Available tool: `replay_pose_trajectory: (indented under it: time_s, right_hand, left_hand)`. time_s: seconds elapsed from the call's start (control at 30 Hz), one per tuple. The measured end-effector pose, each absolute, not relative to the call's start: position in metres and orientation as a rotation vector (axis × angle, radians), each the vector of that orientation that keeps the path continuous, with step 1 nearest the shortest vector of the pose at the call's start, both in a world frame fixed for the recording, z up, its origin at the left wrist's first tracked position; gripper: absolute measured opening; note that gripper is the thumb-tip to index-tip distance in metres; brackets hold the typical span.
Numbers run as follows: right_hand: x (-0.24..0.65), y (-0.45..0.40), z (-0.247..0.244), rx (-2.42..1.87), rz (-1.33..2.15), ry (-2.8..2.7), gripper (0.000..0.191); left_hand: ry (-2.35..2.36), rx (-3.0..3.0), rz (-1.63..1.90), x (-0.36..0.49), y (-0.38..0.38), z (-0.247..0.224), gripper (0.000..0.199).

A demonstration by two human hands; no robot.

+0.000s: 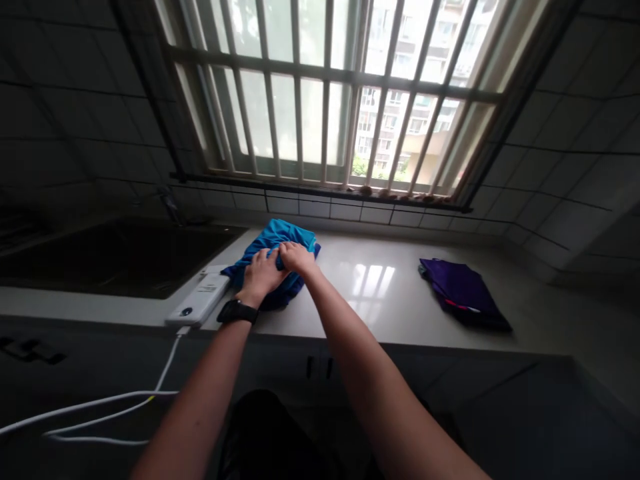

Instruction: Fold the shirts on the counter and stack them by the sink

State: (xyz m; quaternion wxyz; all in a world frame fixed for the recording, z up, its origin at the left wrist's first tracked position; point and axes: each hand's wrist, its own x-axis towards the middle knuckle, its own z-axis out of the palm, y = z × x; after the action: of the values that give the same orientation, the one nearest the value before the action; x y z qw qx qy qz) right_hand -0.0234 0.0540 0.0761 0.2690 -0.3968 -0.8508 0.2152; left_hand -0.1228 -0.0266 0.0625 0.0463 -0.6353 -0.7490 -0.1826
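Observation:
A bunched blue cloth (pixel 287 231), bright blue on top and darker blue underneath, lies on the counter beside the sink; its exact kind is not clear. My left hand (pixel 261 272), with a black watch on the wrist, rests on its near left part, fingers curled into the fabric. Close against it, my right hand (pixel 296 257) grips the cloth with fingers bent together. A small dark blue fold shows between the two hands. The fingertips are partly hidden by the fabric.
A white power strip (pixel 203 297) touches the cloth's left side, its white cable (pixel 167 367) hanging over the counter edge. Left of it is a dark sink (pixel 120 257) with a faucet (pixel 170 203). A folded purple cloth (pixel 463 287) lies at right. A barred window (pixel 330 77) is behind.

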Motion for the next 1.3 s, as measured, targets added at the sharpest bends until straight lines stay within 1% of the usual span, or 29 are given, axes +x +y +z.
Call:
replay_pose_trajectory:
  time_s: [0.1, 0.2, 0.23, 0.3, 0.37, 0.43, 0.53, 0.67, 0.73, 0.77, 0.8, 0.87, 0.9, 1.03, 1.1, 1.23, 1.3]
  right_hand:
    - [-0.022, 0.038, 0.09, -1.312, 0.583, -2.174, 0.037]
    - [-0.001, 0.016, 0.093, -1.285, 0.545, -2.101, 0.04]
    - [0.012, 0.009, 0.091, -1.259, 0.528, -2.082, 0.04]
    - [0.047, -0.004, 0.08, -1.222, 0.506, -2.054, 0.04]
    - [0.092, -0.013, 0.066, -1.215, 0.519, -2.043, 0.041]
    - [0.145, -0.018, 0.055, -1.27, 0.526, -2.019, 0.045]
    - [0.23, -0.021, 0.051, -1.51, 0.436, -1.946, 0.046]
    - [0.334, -0.029, 0.052, -1.967, 0.016, -1.811, 0.037]
    - [0.369, -0.035, 0.045, -2.181, -0.106, -1.755, 0.046]
    - [0.382, -0.038, 0.04, -2.237, -0.122, -1.78, 0.045]
    - [0.391, -0.04, 0.034, -2.253, -0.134, -1.817, 0.04]
    - [0.402, -0.041, 0.025, -2.195, -0.134, -1.897, 0.025]
    - [0.405, -0.04, 0.022, -2.145, -0.122, -1.914, 0.022]
    - [0.411, -0.026, 0.033, -2.057, 0.022, -1.844, 0.022]
    - [0.413, -0.018, 0.05, -1.983, -0.025, -1.743, 0.024]
    - [0.411, -0.002, 0.099, -1.6, -0.369, -1.418, 0.038]
    - [0.404, 0.009, 0.129, -1.48, -0.382, -1.411, 0.038]
  left_hand:
    - [-2.197, -1.926, -0.664, -0.122, -0.03, 0.057, 0.07]
    - [-1.954, -1.835, -0.816, -0.113, -0.045, 0.055, 0.074]
    - [-1.859, -1.821, -0.85, -0.108, -0.05, 0.056, 0.07]
    - [-1.72, -1.882, -0.851, -0.093, -0.057, 0.059, 0.055]
    - [-1.671, -2.064, -0.761, -0.073, -0.055, 0.061, 0.04]
    - [-1.667, -2.251, -0.653, -0.051, -0.047, 0.059, 0.033]
    - [-1.754, -2.416, -0.552, -0.022, -0.031, 0.047, 0.03]
    - [-1.992, -2.405, -0.539, -0.001, -0.022, 0.024, 0.031]
    - [-1.994, -2.362, -0.547, 0.003, -0.022, 0.017, 0.03]
    - [-1.965, -2.353, -0.541, 0.004, -0.023, 0.015, 0.029]
    - [-1.926, -2.351, -0.533, 0.004, -0.023, 0.014, 0.028]
    - [-1.847, -2.357, -0.509, 0.003, -0.024, 0.014, 0.026]
    - [-1.812, -2.366, -0.493, 0.003, -0.024, 0.014, 0.025]
    - [-1.743, -2.379, -0.445, 0.001, -0.022, 0.013, 0.025]
    - [-1.734, -2.379, -0.447, 0.001, -0.022, 0.011, 0.025]
    - [-1.744, -2.392, -0.486, 0.0, -0.022, 0.01, 0.024]
    - [-1.756, -2.389, -0.522, 0.0, -0.022, 0.01, 0.023]
